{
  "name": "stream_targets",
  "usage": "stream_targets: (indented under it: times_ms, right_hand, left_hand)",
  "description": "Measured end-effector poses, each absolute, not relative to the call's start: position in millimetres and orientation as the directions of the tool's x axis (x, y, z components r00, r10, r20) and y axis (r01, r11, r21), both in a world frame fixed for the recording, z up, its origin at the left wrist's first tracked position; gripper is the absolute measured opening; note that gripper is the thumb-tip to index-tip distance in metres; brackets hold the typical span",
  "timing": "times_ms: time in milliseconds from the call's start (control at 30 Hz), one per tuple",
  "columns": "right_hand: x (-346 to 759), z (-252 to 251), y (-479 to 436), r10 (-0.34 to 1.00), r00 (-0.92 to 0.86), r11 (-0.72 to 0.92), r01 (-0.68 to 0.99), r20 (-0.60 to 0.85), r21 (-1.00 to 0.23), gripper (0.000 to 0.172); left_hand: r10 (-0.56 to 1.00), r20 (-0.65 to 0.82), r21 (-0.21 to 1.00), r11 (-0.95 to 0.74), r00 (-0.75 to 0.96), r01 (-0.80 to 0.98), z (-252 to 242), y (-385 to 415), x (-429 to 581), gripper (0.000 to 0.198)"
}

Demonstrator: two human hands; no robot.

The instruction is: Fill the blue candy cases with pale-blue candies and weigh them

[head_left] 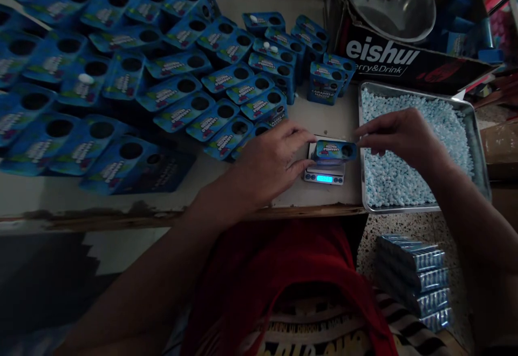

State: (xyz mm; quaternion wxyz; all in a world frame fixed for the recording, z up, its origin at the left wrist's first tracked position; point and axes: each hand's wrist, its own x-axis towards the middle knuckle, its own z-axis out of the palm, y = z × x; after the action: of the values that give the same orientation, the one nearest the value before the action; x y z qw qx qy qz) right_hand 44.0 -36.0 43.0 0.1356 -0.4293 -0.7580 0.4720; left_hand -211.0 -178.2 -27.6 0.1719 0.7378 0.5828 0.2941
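A blue carton (335,150) lettered "CARAMELO" sits on a digital scale (342,172). The left hand (275,156), thumb and fingers parted, is at its left end; the right hand (399,135) has fingers bunched near its right end (holding what, I cannot tell). Far right, a black cardboard box (413,73) reads "eishui" and "erry&Drink".

The left forearm (190,232) slants in from the near left to the left hand (273,159), its thumb and fingers parted and pointing right, while the right forearm (469,210) angles from the near right to the right hand (400,132), fingers gathered, pointing left.
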Motion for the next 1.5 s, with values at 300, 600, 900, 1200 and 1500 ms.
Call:
stream_targets:
  times_ms: [300, 600, 900, 1200, 1500]
  right_hand:
    - [144.6, -2.3, -22.3, 0.91, -0.282, -0.253, 0.204, -0.304, -0.946, 0.024]
    - [137.6, -16.3, -64.0, 0.852, -0.314, -0.39, 0.152, -0.418, -0.908, 0.029]
    - [57.7, -0.3, -64.2, 0.835, -0.51, -0.119, 0.202, -0.209, -0.972, 0.043]
    - [33.4, 4.2, -58.1, 0.812, -0.542, 0.043, 0.427, -0.217, -0.903, 0.047]
    - [88.6, 33.4, -30.7, 0.956, -0.27, -0.115, 0.028, -0.118, -0.993, 0.038]
  left_hand:
    - [0.973, 0.208, 0.55, -0.197, 0.095, 0.812, -16.0, -173.3, -209.0, 0.041]
    - [0.959, 0.144, 0.469, -0.283, 0.244, 0.837, -26.8, -150.9, -183.3, 0.076]
    - [0.971, 0.116, 0.526, -0.239, 0.209, 0.816, -51.5, -130.6, -161.4, 0.06]
    - [0.976, 0.153, 0.576, -0.216, 0.156, 0.788, -51.7, -137.7, -163.9, 0.077]
    - [0.973, 0.152, 0.561, -0.229, 0.172, 0.795, -43.3, -123.7, -167.2, 0.082]
